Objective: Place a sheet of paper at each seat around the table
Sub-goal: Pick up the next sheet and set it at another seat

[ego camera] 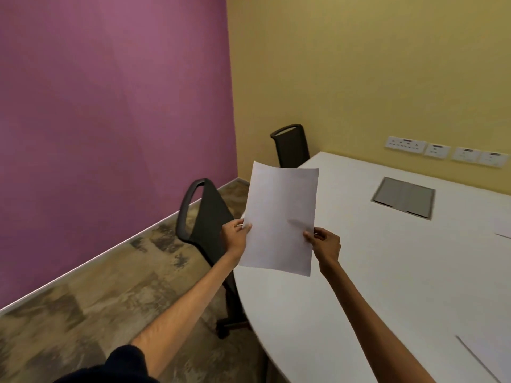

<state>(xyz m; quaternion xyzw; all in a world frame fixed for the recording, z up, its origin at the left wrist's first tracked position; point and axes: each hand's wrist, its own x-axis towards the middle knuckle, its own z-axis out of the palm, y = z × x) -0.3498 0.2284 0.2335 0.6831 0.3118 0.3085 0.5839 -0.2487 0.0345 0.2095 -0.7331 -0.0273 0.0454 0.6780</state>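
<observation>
Head view: I hold 1 sheet of paper (280, 219) in the air with both arms extended forward, forearms bare. My left hand (235, 234) pinches the sheet's left edge, thumb on the near face and fingers curled behind. My right hand (326, 243) pinches the right edge at about the same height, thumb on the near face, remaining fingers curled behind the sheet. The sheet stands nearly upright, tilted slightly to the right, above the rounded end of the white table (359, 272) and clear of its surface.

A black chair (204, 214) stands at the table's edge just beyond my left hand. A 2nd black chair (291, 146) stands farther back, near the corner between the purple wall (110, 120) and the yellow wall (373, 64).

On the table, a grey hatch (403, 197) is set into the top. A 2nd sheet (495, 355) lies flat at the lower right, and the corner of a 3rd sheet (504, 228) shows at the right edge. A row of wall sockets (445, 152) runs along the yellow wall.
</observation>
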